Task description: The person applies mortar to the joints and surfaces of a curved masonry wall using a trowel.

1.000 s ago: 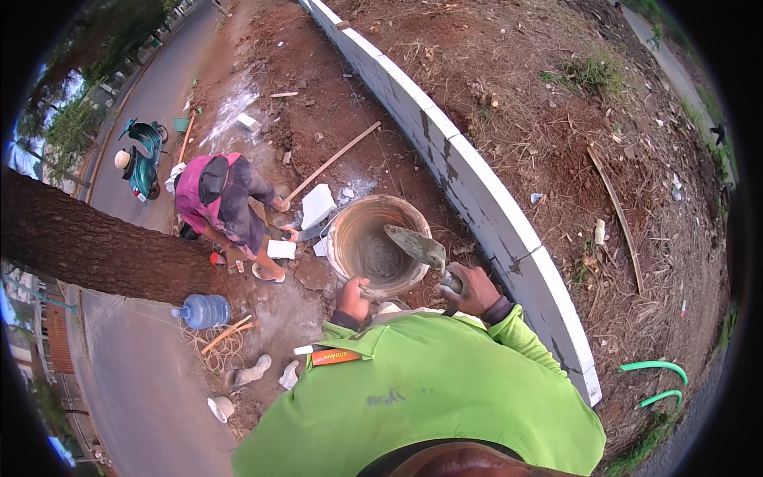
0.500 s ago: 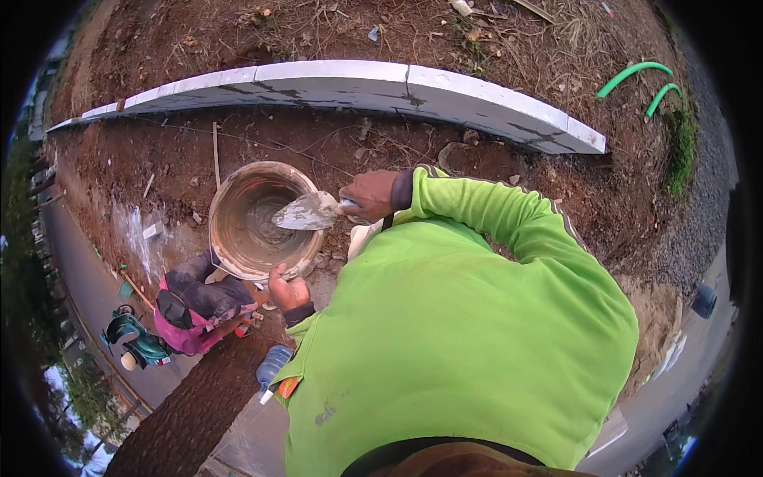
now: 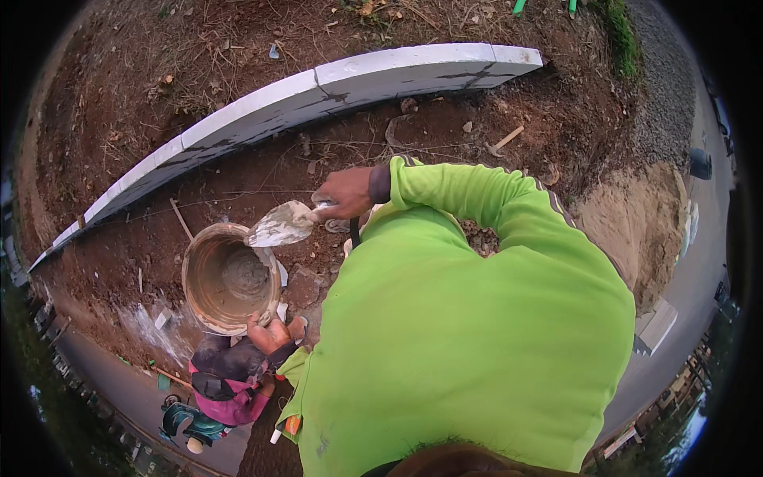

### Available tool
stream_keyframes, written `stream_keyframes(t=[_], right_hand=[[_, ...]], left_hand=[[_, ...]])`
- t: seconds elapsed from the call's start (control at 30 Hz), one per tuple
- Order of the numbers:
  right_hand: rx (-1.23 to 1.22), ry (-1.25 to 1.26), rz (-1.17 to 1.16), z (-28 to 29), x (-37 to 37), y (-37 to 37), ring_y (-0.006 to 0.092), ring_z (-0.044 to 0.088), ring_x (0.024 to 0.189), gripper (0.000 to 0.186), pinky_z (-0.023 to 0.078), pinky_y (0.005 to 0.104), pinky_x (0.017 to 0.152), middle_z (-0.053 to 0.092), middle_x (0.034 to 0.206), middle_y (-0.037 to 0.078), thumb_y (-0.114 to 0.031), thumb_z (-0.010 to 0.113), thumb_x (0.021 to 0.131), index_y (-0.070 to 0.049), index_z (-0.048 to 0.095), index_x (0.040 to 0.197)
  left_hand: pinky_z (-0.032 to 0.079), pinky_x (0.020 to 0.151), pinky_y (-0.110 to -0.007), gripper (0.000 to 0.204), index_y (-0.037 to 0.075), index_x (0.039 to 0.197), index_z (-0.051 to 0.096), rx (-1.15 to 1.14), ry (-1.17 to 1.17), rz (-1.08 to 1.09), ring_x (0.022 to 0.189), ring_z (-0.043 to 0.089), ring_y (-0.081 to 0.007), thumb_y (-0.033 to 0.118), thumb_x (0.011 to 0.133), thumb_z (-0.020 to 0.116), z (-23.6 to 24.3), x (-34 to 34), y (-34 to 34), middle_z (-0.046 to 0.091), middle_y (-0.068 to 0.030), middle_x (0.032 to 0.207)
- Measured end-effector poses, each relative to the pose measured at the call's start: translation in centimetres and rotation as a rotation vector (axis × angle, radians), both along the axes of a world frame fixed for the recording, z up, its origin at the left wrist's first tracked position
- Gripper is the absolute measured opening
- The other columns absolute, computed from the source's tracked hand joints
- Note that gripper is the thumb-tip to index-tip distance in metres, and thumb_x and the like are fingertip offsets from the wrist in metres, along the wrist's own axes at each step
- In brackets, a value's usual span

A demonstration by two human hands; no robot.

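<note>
My right hand [image 3: 343, 193] is closed round the handle of a pointing trowel [image 3: 283, 226]. Its blade is smeared with pale wet mortar, and the tip reaches over the far right rim of a round bucket [image 3: 195, 278]. Grey mortar [image 3: 246, 274] lies in the bottom of that bucket, whose inner walls are coated too. At the near right rim, my left hand [image 3: 269, 334] grips the bucket's edge; some of its fingers are hard to make out.
A low curved wall of white blocks [image 3: 405, 63] runs beyond the bucket. A hammer [image 3: 506, 140] lies on the soil at right, near a sand heap [image 3: 636, 222]. Another person in pink [image 3: 234, 401] crouches close by at lower left, with a green scooter [image 3: 191, 421] behind.
My view has turned, swinging the wall and ground round. The trowel blade has shifted from over the bucket's inside to its rim. My left hand stays at the bucket's edge.
</note>
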State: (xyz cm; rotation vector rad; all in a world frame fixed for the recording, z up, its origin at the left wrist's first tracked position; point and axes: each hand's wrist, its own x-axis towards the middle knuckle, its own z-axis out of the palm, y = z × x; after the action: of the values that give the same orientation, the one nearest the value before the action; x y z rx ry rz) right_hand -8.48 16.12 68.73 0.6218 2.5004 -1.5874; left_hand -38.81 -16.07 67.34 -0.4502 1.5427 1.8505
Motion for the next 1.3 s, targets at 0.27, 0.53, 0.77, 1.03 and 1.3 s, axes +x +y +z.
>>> stream_keyframes(t=[0.27,0.53,0.77,1.03,1.3], right_hand=[[0.111,-0.132,0.043,-3.8,1.2,1.1,0.0465,0.068,0.094,0.055,0.053,0.0557,0.087,0.072,0.097,0.026,-0.056,0.051,0.095,-0.006,0.071,0.108],[0.130,-0.063,-0.177,-2.4,7.9,1.3,0.0432,0.069,0.088,0.044,0.054,0.0537,0.081,0.072,0.091,0.022,-0.048,0.058,0.090,-0.013,0.065,0.116],[0.255,0.003,-0.131,0.7,4.8,1.1,0.0440,0.067,0.080,0.040,0.053,0.0561,0.073,0.070,0.084,0.021,-0.043,0.062,0.090,-0.014,0.061,0.118],[0.393,0.196,-0.100,1.4,4.4,5.9,0.0401,0.069,0.078,0.038,0.054,0.0490,0.068,0.070,0.084,0.017,-0.030,0.071,0.086,-0.010,0.060,0.117],[0.105,0.233,0.039,1.7,0.1,0.9,0.0366,0.062,0.062,0.039,0.048,0.0412,0.060,0.064,0.074,0.019,-0.033,0.073,0.092,0.002,0.060,0.102]], left_hand=[[0.052,0.095,-0.049,0.027,-0.006,0.115,0.057,-0.026,-0.049,-0.074,0.105,0.062,-0.0318,0.004,0.089,0.053,-0.8,0.0,1.4,0.063,-0.0166,0.114],[0.051,0.100,-0.046,0.050,-0.006,0.133,0.048,0.008,0.064,-0.055,0.116,0.058,-0.0308,0.003,0.086,0.059,1.1,-0.1,1.8,0.058,-0.0159,0.130],[0.049,0.103,-0.045,0.069,0.002,0.142,0.045,-0.068,0.158,-0.115,0.118,0.057,-0.0283,-0.008,0.076,0.064,2.6,4.8,5.2,0.056,-0.0106,0.134],[0.051,0.094,-0.034,0.073,0.002,0.143,0.046,-0.061,0.490,-0.079,0.114,0.058,-0.0215,-0.012,0.074,0.064,4.8,9.6,7.7,0.057,-0.0082,0.135],[0.053,0.081,-0.033,0.052,0.003,0.127,0.056,0.071,0.275,0.167,0.097,0.062,-0.0171,-0.009,0.076,0.061,0.1,14.0,4.7,0.065,-0.0043,0.114]])
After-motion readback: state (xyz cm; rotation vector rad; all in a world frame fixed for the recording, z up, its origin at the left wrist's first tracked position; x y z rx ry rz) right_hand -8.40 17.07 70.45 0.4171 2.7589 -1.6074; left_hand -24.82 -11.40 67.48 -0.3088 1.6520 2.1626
